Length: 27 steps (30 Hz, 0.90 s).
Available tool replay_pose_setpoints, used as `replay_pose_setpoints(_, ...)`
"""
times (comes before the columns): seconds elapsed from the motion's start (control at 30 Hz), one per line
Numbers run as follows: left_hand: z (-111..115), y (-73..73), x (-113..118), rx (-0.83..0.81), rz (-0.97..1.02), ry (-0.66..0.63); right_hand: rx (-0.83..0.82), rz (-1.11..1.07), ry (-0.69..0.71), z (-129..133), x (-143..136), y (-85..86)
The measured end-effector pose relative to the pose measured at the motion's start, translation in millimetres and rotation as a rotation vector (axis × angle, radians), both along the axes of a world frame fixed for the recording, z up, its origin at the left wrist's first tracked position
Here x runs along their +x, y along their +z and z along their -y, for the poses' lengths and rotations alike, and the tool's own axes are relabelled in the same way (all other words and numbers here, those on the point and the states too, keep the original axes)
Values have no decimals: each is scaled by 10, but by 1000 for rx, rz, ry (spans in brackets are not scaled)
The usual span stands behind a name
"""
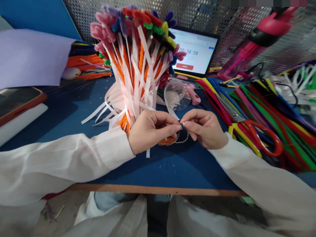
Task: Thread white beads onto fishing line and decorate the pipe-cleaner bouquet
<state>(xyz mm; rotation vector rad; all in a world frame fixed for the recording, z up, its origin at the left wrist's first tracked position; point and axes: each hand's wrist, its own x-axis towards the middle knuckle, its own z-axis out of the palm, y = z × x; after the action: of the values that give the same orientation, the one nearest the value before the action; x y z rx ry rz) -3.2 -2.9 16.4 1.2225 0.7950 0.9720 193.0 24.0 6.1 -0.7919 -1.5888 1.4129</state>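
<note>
My left hand [155, 130] and my right hand [203, 128] meet above the desk, thumb and forefinger pinched on each side. Between their fingertips is something tiny with a dark part and a whitish spot, too small to name. A white ribbon strip [172, 110] runs down to just behind the fingertips; whether it is held, I cannot tell. Under the hands, a round orange object [166, 141] and a thin beaded chain [183, 141] are partly covered. Behind my left hand stands a bunch of pipe-cleaner flowers [138, 49] with orange stems and white ribbons.
Behind my hands are a clear cup of small beads [174, 98] and a pink glue gun [194, 93]. Red-handled scissors [265, 138] lie on coloured pipe cleaners [278, 115] at right. A tablet [194, 51] and a pink bottle [256, 42] stand behind; a phone [19, 102] lies left.
</note>
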Motion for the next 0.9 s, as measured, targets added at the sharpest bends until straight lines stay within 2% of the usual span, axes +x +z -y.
replay_pose_setpoints(0.17, -8, -23, -1, 26, -8, 3, 143, 56, -42, 22, 23, -17)
replay_pose_setpoints(0.43, -21, -17, 0, 44, -26, 24, 416, 201, -186, 122, 41, 30)
replay_pose_setpoints(0.67, -16, -42, 13, 27, -3, 18, 357, 141, -292, 99, 47, 19)
replay_pose_setpoints(0.9, -13, -33, -5, 68, -41, 30, 373, 218, -229, 118, 38, 60)
